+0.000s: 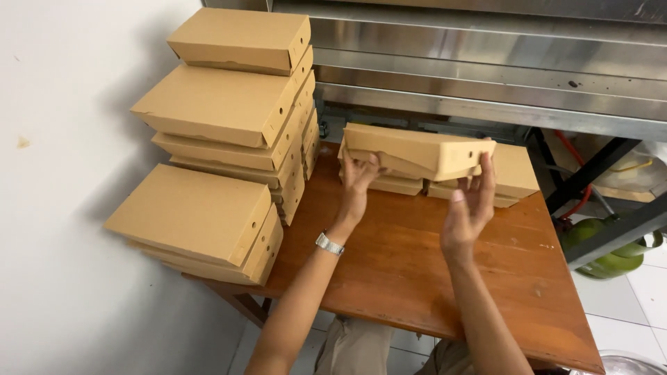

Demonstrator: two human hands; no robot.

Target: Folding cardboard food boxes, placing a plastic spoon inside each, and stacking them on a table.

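Both hands hold one flat brown cardboard box (417, 149) above the far side of a wooden table (417, 271). My left hand (359, 182) grips the box's left underside, and a silver watch sits on that wrist. My right hand (470, 208) supports the right front corner, fingers spread up against its side. The box is tilted slightly and hovers just over other closed boxes (517, 173) lying on the table behind it.
A tall stack of the same cardboard boxes (229, 104) stands at the table's back left, with a shorter stack (194, 219) in front of it by the white wall. Stainless steel shelving (486, 62) runs behind. A green gas cylinder (604, 239) sits on the tiled floor at right.
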